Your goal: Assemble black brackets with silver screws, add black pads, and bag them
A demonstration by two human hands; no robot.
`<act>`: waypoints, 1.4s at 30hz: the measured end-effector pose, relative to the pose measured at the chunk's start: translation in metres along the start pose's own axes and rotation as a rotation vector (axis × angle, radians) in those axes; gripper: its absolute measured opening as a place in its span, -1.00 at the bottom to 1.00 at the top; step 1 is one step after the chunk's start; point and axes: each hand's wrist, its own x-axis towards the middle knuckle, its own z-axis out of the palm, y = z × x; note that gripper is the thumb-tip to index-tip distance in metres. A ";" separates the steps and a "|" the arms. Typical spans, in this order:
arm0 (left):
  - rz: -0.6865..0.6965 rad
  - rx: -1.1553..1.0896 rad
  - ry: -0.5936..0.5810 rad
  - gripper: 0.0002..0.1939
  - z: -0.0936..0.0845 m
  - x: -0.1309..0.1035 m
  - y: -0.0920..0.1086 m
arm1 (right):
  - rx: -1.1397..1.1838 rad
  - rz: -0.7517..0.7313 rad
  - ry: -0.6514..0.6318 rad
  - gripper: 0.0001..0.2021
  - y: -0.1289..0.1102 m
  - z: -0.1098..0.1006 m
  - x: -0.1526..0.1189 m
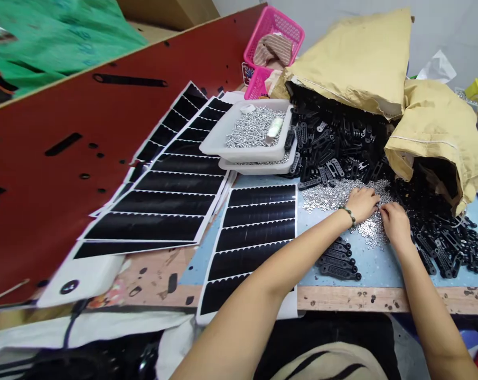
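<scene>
Both hands are at the pile of small silver metal pieces [326,196] on the blue tabletop. My left hand [362,203], with a green bead bracelet at the wrist, lies over the pile with its fingers bent down; what its fingertips hold, if anything, is hidden. Just right of it, my right hand [395,224] has its fingers pressed together at the pile's edge, and anything between them is too small to name. Below my left hand sits a stack of black plastic pieces [337,259]. More black parts [447,245] are heaped on the right.
Two paper sacks [357,58] spill black parts at the back. White trays [218,138] of screws stand left of them, before pink baskets [276,26]. Black sticker sheets [254,227] cover the left side. A red board [64,169] rises at far left.
</scene>
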 end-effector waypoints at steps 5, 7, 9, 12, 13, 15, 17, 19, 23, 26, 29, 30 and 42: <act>-0.016 -0.134 0.056 -0.89 0.004 0.008 -0.001 | 0.097 -0.016 0.103 -0.81 0.003 -0.010 -0.011; -0.042 -0.219 0.085 -0.86 0.001 0.005 -0.004 | 0.194 0.001 0.120 -0.82 -0.003 -0.012 -0.019; -0.075 -0.316 0.110 -0.83 -0.002 0.002 -0.008 | 0.316 0.015 0.090 -0.83 -0.015 -0.012 -0.028; -0.146 -0.465 0.161 -0.86 -0.004 -0.004 -0.015 | 0.480 0.021 -0.038 -0.86 -0.040 -0.007 -0.042; -0.178 -0.515 0.182 -0.87 -0.004 -0.006 -0.017 | 0.518 0.009 -0.087 -0.87 -0.050 -0.004 -0.046; -0.247 -0.619 0.217 -0.90 -0.005 -0.013 -0.021 | 0.551 -0.054 -0.171 -0.89 -0.066 0.001 -0.050; -0.315 -0.726 0.240 -0.91 -0.007 -0.022 -0.026 | 0.514 -0.145 -0.233 -0.89 -0.078 0.004 -0.051; -0.373 -0.821 0.256 -0.93 -0.012 -0.035 -0.032 | 0.426 -0.220 -0.290 -0.86 -0.086 0.004 -0.047; -0.453 -0.935 0.292 -0.98 -0.027 -0.067 -0.042 | 0.254 -0.304 -0.426 -0.82 -0.095 -0.006 -0.037; -0.483 -0.951 0.310 -0.94 -0.036 -0.090 -0.046 | 0.199 -0.327 -0.482 -0.82 -0.099 -0.016 -0.031; -0.497 -0.938 0.320 -0.93 -0.039 -0.111 -0.046 | 0.219 -0.330 -0.491 -0.82 -0.098 -0.020 -0.029; -0.499 -0.931 0.317 -0.93 -0.039 -0.117 -0.044 | 0.222 -0.328 -0.495 -0.82 -0.096 -0.020 -0.029; -0.355 -0.657 0.111 -0.93 -0.034 -0.171 -0.006 | 0.210 -0.302 -0.381 -0.83 -0.072 -0.014 -0.037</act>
